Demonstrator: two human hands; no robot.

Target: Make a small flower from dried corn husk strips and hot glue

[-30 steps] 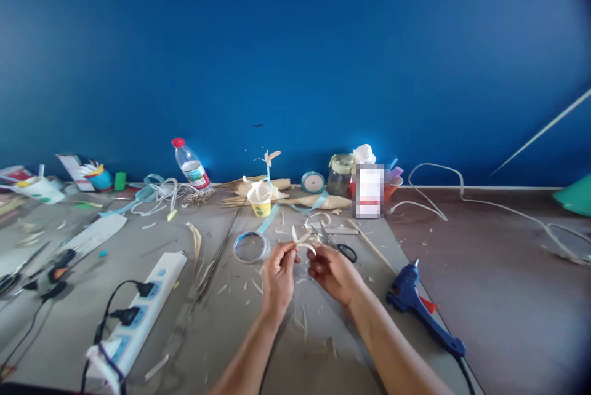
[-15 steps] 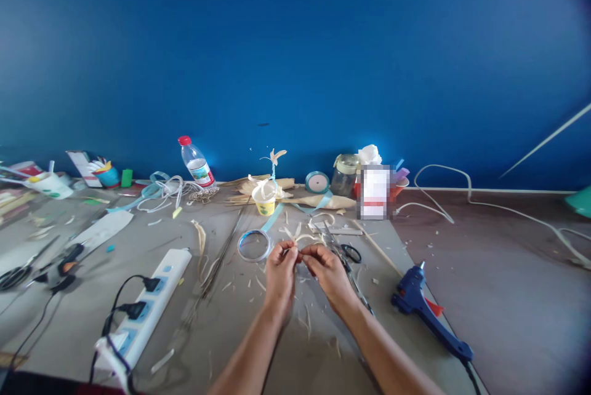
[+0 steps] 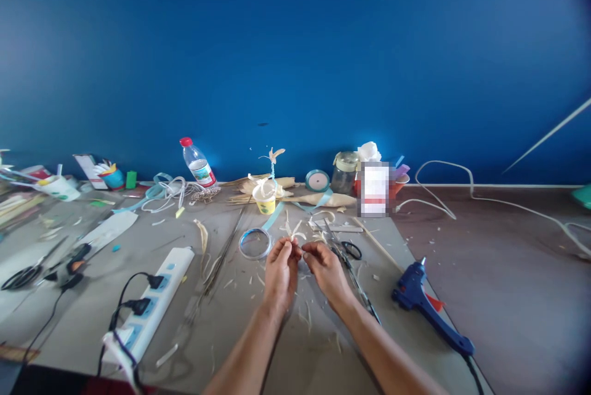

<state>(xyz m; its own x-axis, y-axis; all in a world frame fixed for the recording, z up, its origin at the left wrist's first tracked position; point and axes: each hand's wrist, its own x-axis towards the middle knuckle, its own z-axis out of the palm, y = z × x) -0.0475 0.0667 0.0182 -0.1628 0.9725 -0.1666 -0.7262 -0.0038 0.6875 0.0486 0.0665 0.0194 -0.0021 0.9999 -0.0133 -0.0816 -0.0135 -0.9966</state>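
Pale, thin petal-like strips (image 3: 295, 233) fan out above the fingers of my left hand (image 3: 281, 266), which pinches their lower end. Beside it my right hand (image 3: 325, 269) is closed, thumb and forefinger pressed together close to the base of the strips. Whether a thread or wire lies between those right fingertips is too small to tell. Just left of the hands a clear roll of tape (image 3: 255, 255) lies flat on the table. Scissors with black handles (image 3: 351, 250) rest to the right of my right hand. Behind stands a yellow-and-white paper cup (image 3: 265, 203) with a husk flower on a blue-wrapped stem.
A blue glue gun (image 3: 418, 296) lies at the right, by the table's edge. On the left are a white power strip (image 3: 159, 303) with plugs and a second glue gun (image 3: 69, 266). A water bottle (image 3: 198, 164), ribbon spool (image 3: 317, 181) and jar (image 3: 345, 172) stand along the blue wall.
The pale strips now spread wider above my left fingers. My right fingertips have drawn slightly away from the left ones. The view has shifted a little.
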